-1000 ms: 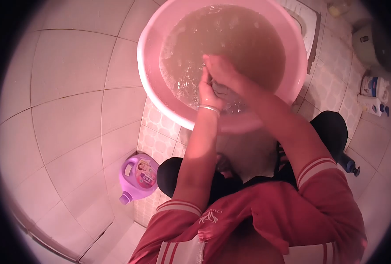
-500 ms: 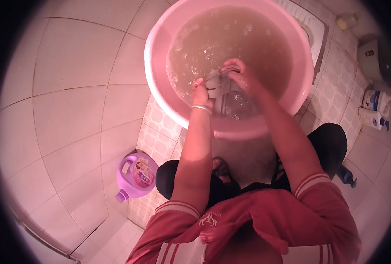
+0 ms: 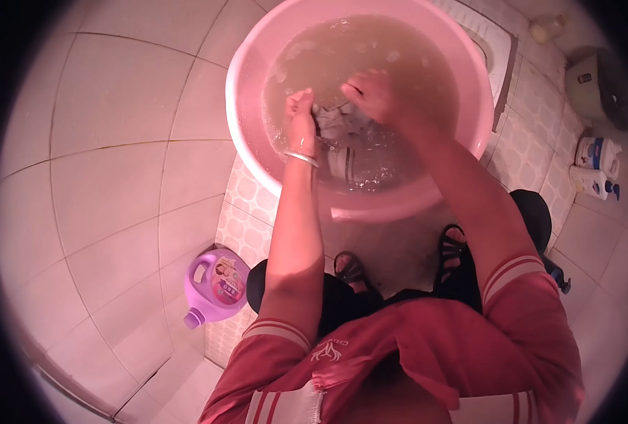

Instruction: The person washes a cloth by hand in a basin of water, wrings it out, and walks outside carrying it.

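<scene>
In the pink basin [image 3: 238,92] of cloudy, sudsy water lies a wet greyish garment [image 3: 334,121] with a pale striped band, bunched up and partly under water. My left hand [image 3: 301,119], a light bangle on its wrist, is closed at the garment's left edge. On the other side my right hand [image 3: 374,97] has its fingers curled over the bunched cloth from above. The cloth runs underneath this hand, so the grip there is partly hidden. Foam floats around both hands.
A purple detergent jug [image 3: 216,286] stands on the floor at left by the tiled wall. White bottles [image 3: 596,157], a dark pump bottle [image 3: 558,275] and a grey-green bin [image 3: 596,88] are at right. Behind the basin lies a white floor fixture [image 3: 480,35].
Both hands have moved up and left, deeper over the basin. The bunched garment has sunk lower into the water, and the view has shifted slightly.
</scene>
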Demonstrator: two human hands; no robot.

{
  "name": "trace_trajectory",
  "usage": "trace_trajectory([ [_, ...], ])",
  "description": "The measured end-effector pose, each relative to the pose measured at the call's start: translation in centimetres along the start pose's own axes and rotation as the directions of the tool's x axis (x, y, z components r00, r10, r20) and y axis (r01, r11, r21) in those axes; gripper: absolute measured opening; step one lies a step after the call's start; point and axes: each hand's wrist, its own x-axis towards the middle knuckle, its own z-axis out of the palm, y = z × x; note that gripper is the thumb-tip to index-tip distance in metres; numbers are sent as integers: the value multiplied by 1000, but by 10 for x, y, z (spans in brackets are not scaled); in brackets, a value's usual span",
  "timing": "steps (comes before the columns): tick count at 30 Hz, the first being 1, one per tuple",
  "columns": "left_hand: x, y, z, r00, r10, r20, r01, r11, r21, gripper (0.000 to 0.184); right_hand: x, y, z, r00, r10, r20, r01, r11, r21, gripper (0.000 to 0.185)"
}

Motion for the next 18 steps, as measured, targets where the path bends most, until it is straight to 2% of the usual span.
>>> trace_trajectory([
  [1, 5, -7, -6, 984, 179, 5, -175, 953, 247, 26, -9, 9, 0, 1000, 6, -1, -6, 1000, 4, 26],
  [2, 2, -19, -12, 984, 176, 7, -172, 953, 249, 26, -21, 21, 7, 998, -47, 49, 52, 993, -107, 25],
  [3, -4, -33, -16, 981, 171, 88, -189, 778, 599, 29, -29, 32, 16, 989, -100, 107, 121, 969, -214, 25],
  [4, -10, -45, -20, 978, 137, 159, -206, 481, 852, 32, -37, 39, 32, 989, -105, 108, 127, 969, -214, 25],
  [5, -15, -56, -20, 976, 146, 159, -210, 484, 850, 32, -44, 46, 49, 983, -9, 183, 77, 929, -363, 25],
  [6, -21, -65, -18, 976, 86, 198, -213, 233, 949, 34, -45, 46, 52, 966, 101, 237, 35, 861, -508, 26],
  [7, -26, -74, -19, 977, 6, 213, -213, -36, 976, 36, -47, 49, 53, 966, 103, 239, 34, 861, -508, 26],
  [9, -27, -62, -12, 985, -64, 163, -164, -11, 986, 32, -51, 42, 43, 925, 194, 326, -81, 941, -329, 34],
  [10, -27, -51, -12, 986, -129, 109, -109, 4, 994, 28, -48, 38, 32, 921, 195, 338, -81, 943, -324, 34],
  [11, -18, -43, -15, 987, -18, 163, -160, 112, 981, 29, -35, 33, 10, 908, 221, 355, -180, 973, -144, 37],
  [12, -13, -24, -11, 991, 12, 134, -130, 327, 936, 32, -19, 32, -5, 897, 243, 370, -276, 961, 36, 40],
  [13, -10, -6, -8, 994, 33, 100, -103, 525, 845, 35, -4, 35, -9, 952, 155, 264, -203, 965, 165, 42],
  [14, 0, 3, -8, 975, 94, 203, -204, 746, 634, 36, 8, 33, -12, 987, 77, 144, -116, 952, 283, 44],
  [15, 6, 10, -7, 943, 182, 279, -278, 892, 357, 37, 17, 11, -31, 991, 23, 132, -66, 942, 330, 44],
  [16, -4, 28, 4, 942, 184, 280, -281, 890, 360, 37, 25, -18, -55, 993, -34, 116, -13, 926, 377, 44],
  [17, -24, 56, 22, 920, 165, 354, -290, 895, 338, 35, 31, -40, -72, 993, -37, 111, -9, 925, 381, 44],
  [18, -36, 72, 35, 891, 145, 430, -298, 901, 314, 34, 34, -58, -86, 973, -26, 229, -112, 816, 568, 41],
])
